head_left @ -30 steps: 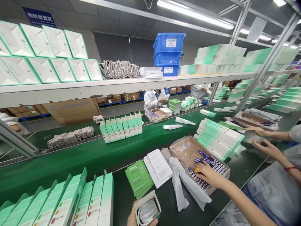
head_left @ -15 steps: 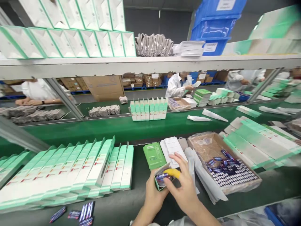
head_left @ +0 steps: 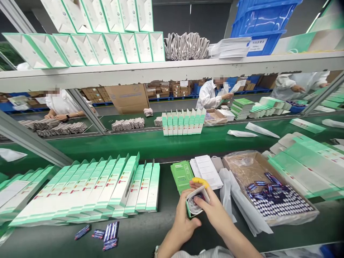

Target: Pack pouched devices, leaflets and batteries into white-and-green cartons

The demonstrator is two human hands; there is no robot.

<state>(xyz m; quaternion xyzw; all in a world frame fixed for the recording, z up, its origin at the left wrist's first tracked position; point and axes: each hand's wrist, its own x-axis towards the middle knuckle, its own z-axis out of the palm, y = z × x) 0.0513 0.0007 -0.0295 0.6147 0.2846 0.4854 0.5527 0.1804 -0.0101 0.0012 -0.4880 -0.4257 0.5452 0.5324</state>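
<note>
A small white-and-green carton (head_left: pixel 191 211) stands with its end toward me, its flap up. My left hand (head_left: pixel 180 218) wraps around its left side. My right hand (head_left: pixel 212 204), with a yellow cover on one finger, reaches around the right side, thumb pressed into the opening. Grey-white padding and a dark piece show inside; the thumb hides most of it. Just beyond the carton lie green booklets (head_left: pixel 182 175) and white folded leaflets (head_left: pixel 206 172). A tray of batteries (head_left: pixel 279 197) sits to the right, beside long white sleeves (head_left: pixel 245 200).
Rows of green-white cartons (head_left: pixel 88 190) stand at left, with loose batteries (head_left: pixel 107 233) in front. Flattened cartons (head_left: pixel 309 165) lie at right. A metal shelf (head_left: pixel 172 70) crosses above, and a green conveyor (head_left: pixel 129 145) runs behind. Several co-workers in white sit or stand across the line.
My right thumb has pushed down into the carton, and the batteries seen at its opening are now mostly out of sight. The yellow-covered finger has moved behind the flap. The view has shifted left.
</note>
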